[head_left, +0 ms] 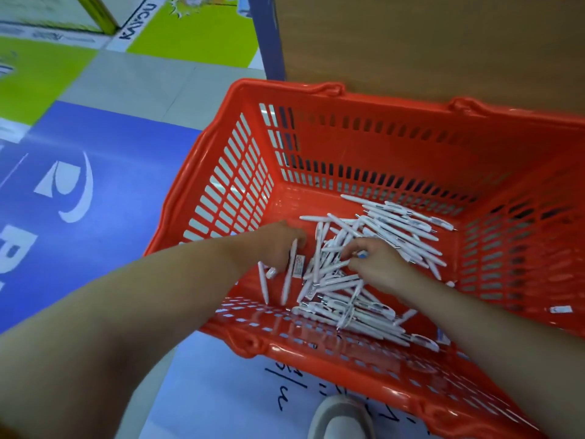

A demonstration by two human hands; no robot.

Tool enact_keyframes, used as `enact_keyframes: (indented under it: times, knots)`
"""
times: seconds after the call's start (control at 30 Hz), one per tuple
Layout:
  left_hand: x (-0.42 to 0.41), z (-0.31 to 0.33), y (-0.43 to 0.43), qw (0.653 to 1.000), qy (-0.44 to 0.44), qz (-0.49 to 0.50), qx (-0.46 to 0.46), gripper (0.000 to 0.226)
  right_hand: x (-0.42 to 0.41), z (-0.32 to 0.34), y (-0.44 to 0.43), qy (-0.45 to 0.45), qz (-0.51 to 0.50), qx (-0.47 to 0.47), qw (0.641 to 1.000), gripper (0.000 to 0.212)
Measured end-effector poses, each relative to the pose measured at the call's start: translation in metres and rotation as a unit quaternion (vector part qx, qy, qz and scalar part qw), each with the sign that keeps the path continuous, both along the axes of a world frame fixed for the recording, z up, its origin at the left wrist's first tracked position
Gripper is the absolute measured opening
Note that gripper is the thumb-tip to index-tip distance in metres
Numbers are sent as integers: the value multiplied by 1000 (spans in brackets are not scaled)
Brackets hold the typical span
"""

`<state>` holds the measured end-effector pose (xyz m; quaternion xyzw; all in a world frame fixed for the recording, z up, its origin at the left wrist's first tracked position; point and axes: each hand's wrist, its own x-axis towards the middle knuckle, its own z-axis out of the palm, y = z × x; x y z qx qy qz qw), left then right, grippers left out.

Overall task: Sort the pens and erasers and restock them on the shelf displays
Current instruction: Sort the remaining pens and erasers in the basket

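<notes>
Inside basket (316,99): left hand (278,245) clamps pens (289,274); right hand (376,264) grip unclear (fingers hidden).

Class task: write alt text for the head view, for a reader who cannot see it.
Two bare hands, left hand and right hand, reach into a red basket on the floor, sorting a pile of white pens. The left hand holds a few pens.

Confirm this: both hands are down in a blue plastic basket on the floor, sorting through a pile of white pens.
Not quite. The head view shows the basket is orange-red, not blue. The rest holds: left hand and right hand are down in it among the white pens.
</notes>
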<state>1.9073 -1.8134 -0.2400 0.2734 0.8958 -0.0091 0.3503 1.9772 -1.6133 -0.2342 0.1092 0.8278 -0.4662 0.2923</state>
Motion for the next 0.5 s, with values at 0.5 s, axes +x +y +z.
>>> enact_keyframes:
  times: [0.5]
  knots:
    - [-3, 5, -13, 981, 86, -113, -133, 39, -20, -14, -76, 137, 277, 260, 915, 31]
